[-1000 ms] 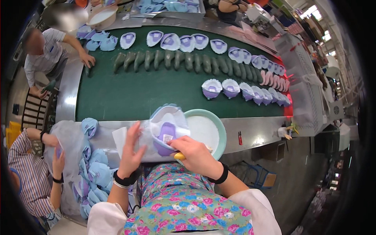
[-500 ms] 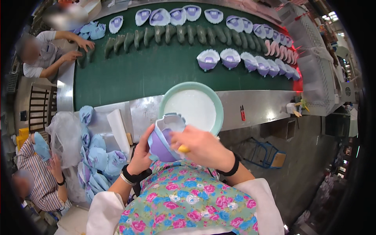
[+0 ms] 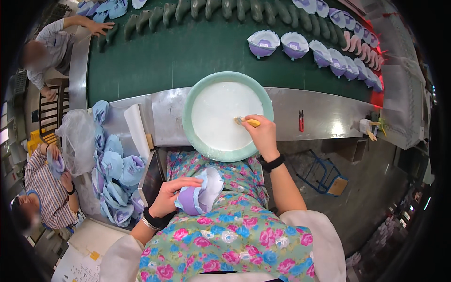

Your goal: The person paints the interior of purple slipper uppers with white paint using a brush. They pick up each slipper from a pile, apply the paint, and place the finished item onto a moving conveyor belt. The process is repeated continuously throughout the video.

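Brush point(image 3: 249, 122) is pinched by its yellow handle in the right hand point(image 3: 263, 136), bristles over the white liquid point(image 3: 218, 110) in that green basin point(image 3: 188, 110). Can't tell if they're actually touching it. Left hand point(image 3: 171, 194) is gripping a purple-and-blue shoe upper point(image 3: 190, 199) by its side, tilted so the opening faces right, over the flowery apron point(image 3: 249, 230). Whether it rests on the cloth, no idea.

So what could go sideways? Basin's my main worry, tbh. Its near rim looks like it pokes past the edge of the metal ledge point(image 3: 329, 117), so a knock from the right forearm point(image 3: 287, 188) could tip it and slop the lot. Second, overloaded bristles would probably drip, straight onto the apron or the outside of the upper. Fabric looks soft too, so a hard left-hand squeeze might fold that opening in on itself. And the red-handled pliers point(image 3: 301, 123) sit near enough that a careless sideways swing could send them floorward.
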### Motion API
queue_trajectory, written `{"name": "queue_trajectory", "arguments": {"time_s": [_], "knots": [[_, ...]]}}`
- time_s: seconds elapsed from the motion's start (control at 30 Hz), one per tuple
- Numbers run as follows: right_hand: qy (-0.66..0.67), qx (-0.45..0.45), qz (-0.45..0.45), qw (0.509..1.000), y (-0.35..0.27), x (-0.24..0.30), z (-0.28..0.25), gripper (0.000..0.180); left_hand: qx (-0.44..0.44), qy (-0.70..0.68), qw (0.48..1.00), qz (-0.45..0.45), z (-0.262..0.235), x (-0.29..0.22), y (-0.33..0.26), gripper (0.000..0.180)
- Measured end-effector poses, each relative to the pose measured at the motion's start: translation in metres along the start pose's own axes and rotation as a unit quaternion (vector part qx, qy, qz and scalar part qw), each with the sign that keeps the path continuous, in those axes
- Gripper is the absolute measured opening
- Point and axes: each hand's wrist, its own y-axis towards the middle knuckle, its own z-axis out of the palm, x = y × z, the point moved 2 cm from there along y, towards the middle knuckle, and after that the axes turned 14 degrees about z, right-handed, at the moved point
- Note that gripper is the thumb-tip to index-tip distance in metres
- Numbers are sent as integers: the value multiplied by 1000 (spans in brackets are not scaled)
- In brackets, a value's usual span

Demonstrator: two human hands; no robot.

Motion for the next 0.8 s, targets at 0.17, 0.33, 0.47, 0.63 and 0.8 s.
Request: {"name": "queue_trajectory", "arguments": {"time_s": [0.17, 0.33, 0.47, 0.63, 0.8], "knots": [[-30, 19, -10, 999, 11, -27, 20, 19, -149, -232, 954, -120, 14, 8, -4, 57], [34, 24, 1, 999, 6, 1, -2, 19, -278, -298, 911, -64, 4, 37, 23, 63], [171, 120, 9, 978, -5, 68, -40, 21, -278, -320, 905, -25, -3, 49, 51, 66], [189, 221, -40, 956, -11, 113, -54, 18, -206, -336, 919, -24, 3, 35, 77, 70], [140, 96, -16, 985, -4, 94, -68, 14, -222, -293, 929, 43, -6, 30, 87, 64]]}}
